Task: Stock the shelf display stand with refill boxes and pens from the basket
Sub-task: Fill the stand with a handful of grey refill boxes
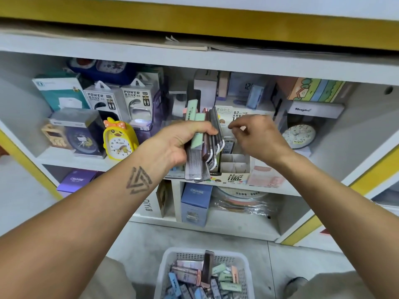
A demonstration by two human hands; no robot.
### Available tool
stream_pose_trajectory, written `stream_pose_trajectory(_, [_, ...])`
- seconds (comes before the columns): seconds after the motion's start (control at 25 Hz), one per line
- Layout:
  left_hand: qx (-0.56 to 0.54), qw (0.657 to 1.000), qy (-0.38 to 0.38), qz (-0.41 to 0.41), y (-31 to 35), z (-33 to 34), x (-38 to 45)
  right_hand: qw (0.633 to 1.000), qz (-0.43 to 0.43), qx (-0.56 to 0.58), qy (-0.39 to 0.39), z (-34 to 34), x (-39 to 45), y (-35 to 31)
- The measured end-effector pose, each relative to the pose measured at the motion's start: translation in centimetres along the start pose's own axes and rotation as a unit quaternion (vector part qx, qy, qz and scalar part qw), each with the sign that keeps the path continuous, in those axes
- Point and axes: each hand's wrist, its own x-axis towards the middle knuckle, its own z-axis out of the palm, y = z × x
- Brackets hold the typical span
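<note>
A cardboard display stand (pixel 235 167), white with printed lettering and split by thin card dividers into small square cells, sits on the white shelf (pixel 71 160); it serves as the landmark here. Just left of it and overlapping its front corner, the left hand (pixel 179 141) grips a fanned stack of refill boxes (pixel 205 145): flat, slim, glossy rectangular packs in mint green, grey and dusty pink, held upright with the fingers curled round their middle. Above the stand's open cells, the right hand (pixel 261 137) hovers with its fingers (pixel 237 126) bent and pinched together near the top of the stack; whether they hold anything is too blurred to tell. One small dark box already stands in a rear cell of the stand.

Well below the stand, on the grey floor, a white plastic basket (pixel 244 275) with slotted mesh walls holds a loose heap of more slim packs in blue, green, pink and grey, one standing on end. Left of the stand, a yellow duck-shaped alarm clock (pixel 119 141) stands on the same shelf.
</note>
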Motion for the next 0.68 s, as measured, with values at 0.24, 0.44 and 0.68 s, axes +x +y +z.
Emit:
stream_pose_trajectory(0.24, [-0.007, 1.0, -0.006, 0.023, -0.1, 1.0, -0.4, 0.868, 0.159, 0.444, -0.157, -1.6, -1.8, -2.5])
stream_pose_trajectory(0.44, [-0.014, 1.0, 0.004, 0.028, 0.0, 1.3, -0.5, 0.888, 0.166, 0.419, -0.089, -2.1, -2.0, -2.2])
stream_pose_trajectory(0.68, [-0.034, 0.999, 0.033, 0.026, 0.4, 0.5, -0.5, 0.926, 0.15, 0.336, -0.086, -5.0, -1.6, -0.4])
